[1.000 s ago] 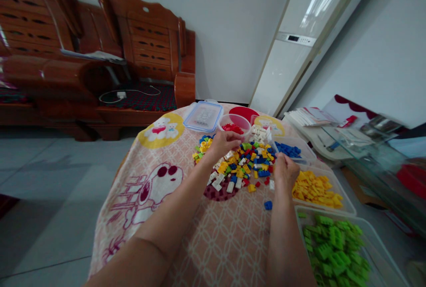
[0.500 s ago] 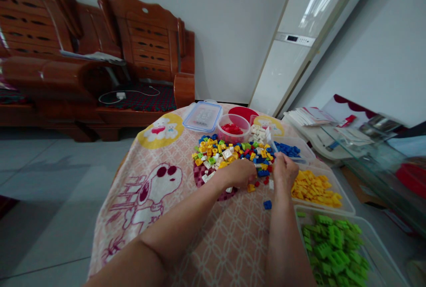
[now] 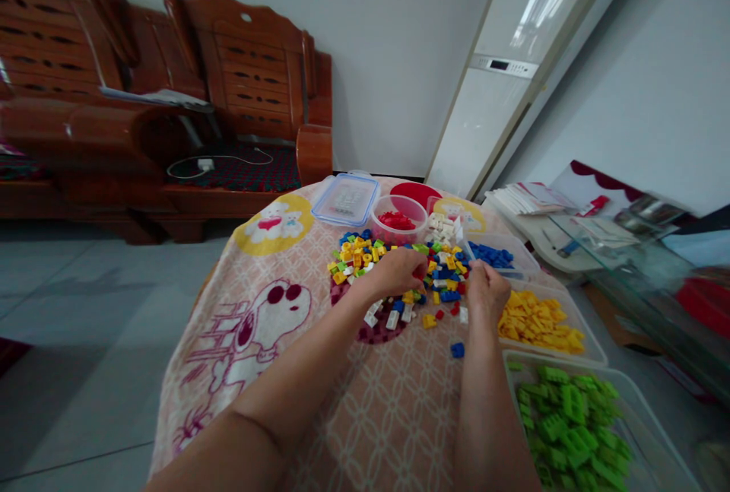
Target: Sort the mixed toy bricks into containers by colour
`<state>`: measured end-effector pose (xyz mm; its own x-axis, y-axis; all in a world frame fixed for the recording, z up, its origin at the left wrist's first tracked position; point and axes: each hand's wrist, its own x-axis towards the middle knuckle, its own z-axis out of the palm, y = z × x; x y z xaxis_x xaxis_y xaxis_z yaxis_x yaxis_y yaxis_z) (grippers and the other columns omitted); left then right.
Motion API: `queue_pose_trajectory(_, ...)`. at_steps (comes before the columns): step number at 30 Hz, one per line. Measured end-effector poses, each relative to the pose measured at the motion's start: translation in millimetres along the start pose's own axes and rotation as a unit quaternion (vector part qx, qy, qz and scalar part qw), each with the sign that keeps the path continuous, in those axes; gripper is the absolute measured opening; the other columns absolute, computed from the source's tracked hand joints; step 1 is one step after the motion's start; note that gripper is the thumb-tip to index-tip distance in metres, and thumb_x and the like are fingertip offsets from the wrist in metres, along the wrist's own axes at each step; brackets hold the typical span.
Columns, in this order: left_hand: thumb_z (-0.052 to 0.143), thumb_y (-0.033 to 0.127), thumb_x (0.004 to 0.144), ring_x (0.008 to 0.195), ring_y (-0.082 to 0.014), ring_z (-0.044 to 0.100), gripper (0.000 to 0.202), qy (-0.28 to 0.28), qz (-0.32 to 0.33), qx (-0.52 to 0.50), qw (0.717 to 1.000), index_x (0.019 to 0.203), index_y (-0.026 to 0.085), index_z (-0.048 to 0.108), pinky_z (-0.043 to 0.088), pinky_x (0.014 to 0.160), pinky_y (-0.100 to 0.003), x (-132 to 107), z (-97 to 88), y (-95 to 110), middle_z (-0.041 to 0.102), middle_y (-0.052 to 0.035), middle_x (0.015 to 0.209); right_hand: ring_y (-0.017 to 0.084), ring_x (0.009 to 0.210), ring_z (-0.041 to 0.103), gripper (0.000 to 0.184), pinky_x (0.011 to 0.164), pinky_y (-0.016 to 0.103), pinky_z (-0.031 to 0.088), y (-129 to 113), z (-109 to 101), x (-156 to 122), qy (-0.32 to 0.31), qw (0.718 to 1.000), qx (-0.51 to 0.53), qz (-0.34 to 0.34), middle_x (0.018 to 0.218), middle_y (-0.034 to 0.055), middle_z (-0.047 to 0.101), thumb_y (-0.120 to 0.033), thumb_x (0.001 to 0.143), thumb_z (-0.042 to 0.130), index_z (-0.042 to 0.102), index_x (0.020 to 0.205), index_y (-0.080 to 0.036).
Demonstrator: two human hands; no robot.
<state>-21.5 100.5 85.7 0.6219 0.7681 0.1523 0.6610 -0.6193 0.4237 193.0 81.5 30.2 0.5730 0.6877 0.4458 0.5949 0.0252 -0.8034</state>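
Observation:
Mixed toy building bricks (image 3: 359, 252) in yellow, blue, white, green and red lie heaped in the middle of the table. My left hand (image 3: 399, 273) is over this heap with its fingers curled down; whatever is at the fingertips is hidden. My right hand (image 3: 489, 290) is closed in a pinch at the heap's right side, by the front corner of the clear box of blue bricks (image 3: 491, 255). What it pinches is too small to name. Between my forearms a single blue brick (image 3: 457, 350) lies loose on the tablecloth (image 3: 399, 408).
A round tub (image 3: 399, 236) of red bricks and a pile of white bricks (image 3: 443, 227) stand behind the heap. Boxes of yellow bricks (image 3: 539, 325) and green bricks (image 3: 576, 423) line the right side. A blue-rimmed lid (image 3: 346, 199) lies at the back left. A glass-topped table (image 3: 644, 279) stands right.
My left hand has moved left and away from me over the heap, uncovering white and blue bricks at its near edge. My right hand has stayed nearly in place.

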Motion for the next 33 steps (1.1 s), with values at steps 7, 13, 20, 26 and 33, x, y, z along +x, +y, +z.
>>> queue_pose_trajectory(7,0.072,0.018,0.07,0.071,-0.0152,0.061,0.016,0.067,0.01,-0.03,0.997,0.086,0.017,0.068,0.039,0.06,-0.024,0,-0.7,-11,0.069,-0.0009,0.08,0.03,0.094,0.067,0.048,0.088,0.038,0.048,4,1,1,-0.007,1.0,-0.003,-0.004,0.096,0.0153,0.075,-0.047,0.081,0.049,0.078,0.094,-0.011)
queue_pose_trajectory(13,0.072,0.022,0.071,0.067,-0.0131,0.059,0.013,0.142,-0.002,-0.12,0.983,0.081,0.016,0.067,0.04,0.061,-0.023,1,-4.4,-17,0.067,0.0007,0.073,0.029,0.093,0.067,0.046,0.087,0.038,0.048,3,0,0,0.002,1.0,-0.01,-0.022,0.095,0.0137,0.076,-0.048,0.081,0.048,0.078,0.091,-0.015)
queue_pose_trajectory(20,0.074,0.031,0.068,0.058,-0.0118,0.06,0.025,0.249,-0.11,-0.492,0.827,0.082,0.013,0.065,0.049,0.06,-0.025,12,8.8,-41,0.067,-0.0009,0.066,0.029,0.093,0.066,0.042,0.087,0.038,0.048,3,1,0,0.006,0.999,-0.012,-0.029,0.094,0.0121,0.076,-0.046,0.08,0.049,0.078,0.087,-0.016)
queue_pose_trajectory(26,0.076,0.028,0.064,0.086,-0.0191,0.07,0.046,0.339,-0.1,-0.599,0.718,0.105,0.012,0.064,0.056,0.082,-0.034,13,12.4,-50,0.073,-0.0098,0.098,0.029,0.095,0.067,0.041,0.09,0.038,0.047,4,2,1,0.009,1.0,-0.005,-0.018,0.096,0.0129,0.076,-0.044,0.079,0.05,0.078,0.088,-0.015)
queue_pose_trajectory(33,0.069,0.022,0.072,0.101,-0.0233,0.069,0.042,0.336,-0.084,-0.485,0.803,0.113,0.014,0.066,0.056,0.086,-0.035,15,11.2,-45,0.07,-0.0122,0.118,0.028,0.094,0.067,0.042,0.088,0.036,0.047,3,1,-1,0.006,1.0,0.007,-0.008,0.094,0.0132,0.076,-0.045,0.082,0.048,0.077,0.087,-0.015)
